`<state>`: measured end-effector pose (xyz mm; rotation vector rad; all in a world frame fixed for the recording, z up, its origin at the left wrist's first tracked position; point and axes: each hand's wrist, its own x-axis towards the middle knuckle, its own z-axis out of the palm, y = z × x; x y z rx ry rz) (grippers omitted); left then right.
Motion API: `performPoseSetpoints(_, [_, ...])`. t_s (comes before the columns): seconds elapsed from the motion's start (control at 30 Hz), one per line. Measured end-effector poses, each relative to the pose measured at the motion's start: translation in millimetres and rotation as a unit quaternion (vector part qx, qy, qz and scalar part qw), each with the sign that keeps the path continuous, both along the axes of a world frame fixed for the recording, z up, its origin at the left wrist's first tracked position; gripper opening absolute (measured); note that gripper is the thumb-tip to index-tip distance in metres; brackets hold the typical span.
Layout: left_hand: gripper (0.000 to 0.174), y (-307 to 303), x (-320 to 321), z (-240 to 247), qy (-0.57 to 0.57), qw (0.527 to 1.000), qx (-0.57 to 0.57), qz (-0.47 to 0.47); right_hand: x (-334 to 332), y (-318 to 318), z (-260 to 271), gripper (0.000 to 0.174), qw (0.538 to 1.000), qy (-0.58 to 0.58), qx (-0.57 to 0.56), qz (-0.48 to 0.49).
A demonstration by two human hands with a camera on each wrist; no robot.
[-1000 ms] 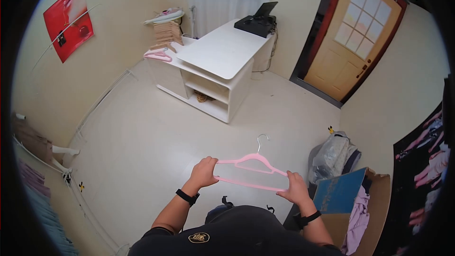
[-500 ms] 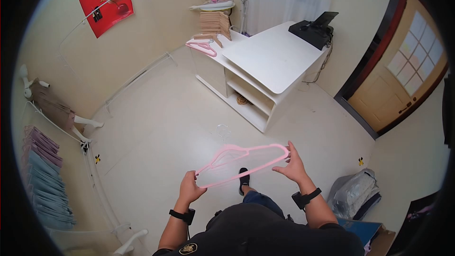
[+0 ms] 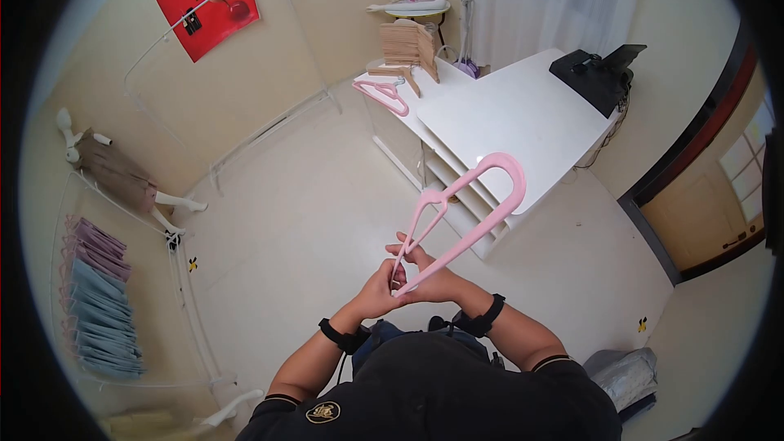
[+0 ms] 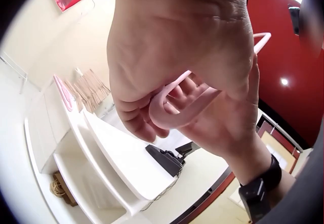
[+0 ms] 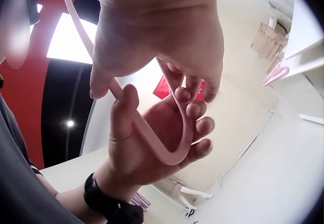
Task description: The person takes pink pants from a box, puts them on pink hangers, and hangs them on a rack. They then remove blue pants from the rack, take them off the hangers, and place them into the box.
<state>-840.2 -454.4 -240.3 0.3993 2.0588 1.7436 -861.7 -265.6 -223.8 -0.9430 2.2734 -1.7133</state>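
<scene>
A pink clothes hanger (image 3: 464, 245) is held in front of the body, one rounded end raised forward and to the right, the other down in the hands. My left hand (image 3: 374, 294) grips that lower end; in the right wrist view its thumb lies over the hanger (image 5: 147, 133) and its fingers curl around the bend. Close against it, my right hand (image 3: 441, 284) holds the same end, with the hanger passing between thumb and fingers. In the left wrist view the hanger's bend (image 4: 172, 117) shows below the left palm. The metal hook is not visible.
Ahead stands a white desk (image 3: 490, 114) with stacked wooden hangers (image 3: 400, 45), pink hangers (image 3: 380, 98) and a black machine (image 3: 596, 77). On the left are a rack of folded trousers (image 3: 102, 318) and a mannequin (image 3: 114, 167). A grey plastic-wrapped bundle (image 3: 621, 376) lies at right.
The hands have come together at one end of the hanger, which was held level between them and now points up and forward. The view has turned to the right.
</scene>
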Motion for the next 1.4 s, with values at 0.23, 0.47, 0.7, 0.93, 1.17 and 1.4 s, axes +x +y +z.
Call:
performPoseSetpoints(0.23, [0.108, -13.7, -69.8, -12.9, 0.127, 0.986, -0.041, -0.104, -64.3, -14.4, 3.3, 0.1, 0.992, -0.09, 0.001, -0.085])
performPoseSetpoints(0.47, [0.076, -103.8, -161.4, -17.4, 0.031, 0.992, -0.112, -0.045, -179.6, -8.3, -15.1, 0.088, 0.895, 0.134, 0.313, -0.289])
performPoseSetpoints(0.7, [0.049, -181.4, -270.0, -23.9, 0.233, 0.935, -0.198, 0.182, -279.0, -35.2, -32.5, 0.083, 0.879, 0.115, 0.402, -0.23])
performPoseSetpoints(0.93, [0.073, -211.4, -359.6, -26.5, 0.324, 0.866, -0.358, 0.128, -341.6, -59.2, -45.2, 0.086, 0.871, 0.072, 0.452, -0.179])
performPoseSetpoints(1.17, [0.087, -216.6, -450.7, -62.9, 0.229, 0.907, -0.353, 0.019, -411.7, -60.7, -73.6, 0.089, 0.895, 0.05, 0.416, -0.152])
performPoseSetpoints(1.4, [0.078, -198.8, -585.8, -56.0, 0.202, 0.863, -0.46, -0.053, -520.7, -42.0, -93.9, 0.094, 0.916, 0.024, 0.375, -0.141])
